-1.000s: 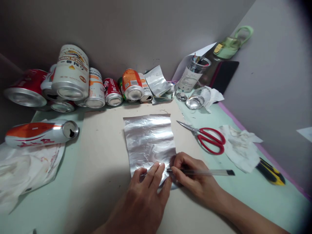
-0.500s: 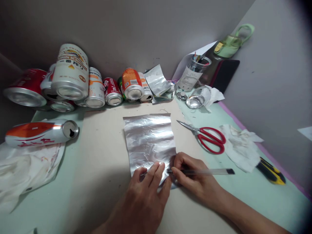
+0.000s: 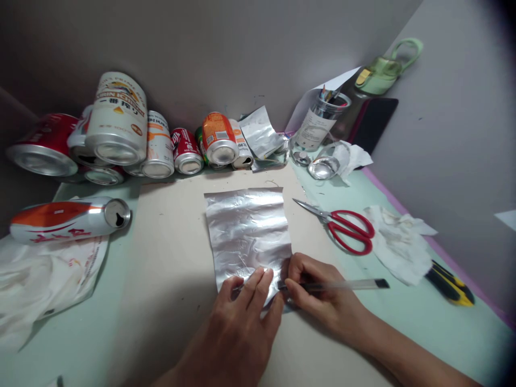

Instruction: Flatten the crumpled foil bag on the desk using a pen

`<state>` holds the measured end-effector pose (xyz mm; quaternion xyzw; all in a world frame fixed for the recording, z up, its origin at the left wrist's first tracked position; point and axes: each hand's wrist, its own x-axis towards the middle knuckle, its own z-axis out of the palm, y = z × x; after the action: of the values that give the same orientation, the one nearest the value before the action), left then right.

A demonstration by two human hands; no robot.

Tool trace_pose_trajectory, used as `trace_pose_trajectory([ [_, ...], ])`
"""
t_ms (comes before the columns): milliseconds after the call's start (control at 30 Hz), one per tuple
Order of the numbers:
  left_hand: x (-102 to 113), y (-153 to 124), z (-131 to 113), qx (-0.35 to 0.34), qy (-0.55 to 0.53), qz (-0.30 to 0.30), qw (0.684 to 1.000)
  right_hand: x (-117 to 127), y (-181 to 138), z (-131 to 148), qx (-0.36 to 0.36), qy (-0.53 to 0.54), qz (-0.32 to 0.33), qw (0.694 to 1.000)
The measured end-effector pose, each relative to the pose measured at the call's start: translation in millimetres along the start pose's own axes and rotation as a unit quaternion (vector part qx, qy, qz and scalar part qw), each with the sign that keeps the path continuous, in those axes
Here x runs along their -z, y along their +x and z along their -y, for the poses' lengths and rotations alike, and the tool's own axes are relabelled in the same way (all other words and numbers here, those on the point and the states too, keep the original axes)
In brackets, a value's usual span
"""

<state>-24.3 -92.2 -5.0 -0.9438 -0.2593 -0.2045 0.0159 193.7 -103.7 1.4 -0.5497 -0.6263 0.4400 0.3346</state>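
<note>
While a clear, cylindrical jar (image 3: 313,129) holds slender pencils (image 3: 324,93), the right grip (image 3: 289,279) pinches a clear-barrelled pen (image 3: 357,284) at a creased silver metal sheet (image 3: 248,231) lying on beige board (image 3: 171,242) under the spread left grip (image 3: 245,320).

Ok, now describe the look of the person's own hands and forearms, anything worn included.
The left hand and right hand are bare, with slim fingers and no gloves or rings visible. The right forearm shows no sleeve, watch or bracelet up to the picture's edge; most of the left forearm is out of view.
</note>
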Motion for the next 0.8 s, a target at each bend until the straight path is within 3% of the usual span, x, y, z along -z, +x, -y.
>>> trace_pose_trajectory([
  [400,5.9,2.2,1.1,-0.004,0.001,0.017,1.0,-2.7,0.5,0.3,-0.02,-0.012,-0.045,0.999],
  [800,5.5,3.5,0.6,0.001,-0.001,0.007,1.0,-3.5,0.2,0.2,-0.01,-0.013,-0.029,0.999],
])
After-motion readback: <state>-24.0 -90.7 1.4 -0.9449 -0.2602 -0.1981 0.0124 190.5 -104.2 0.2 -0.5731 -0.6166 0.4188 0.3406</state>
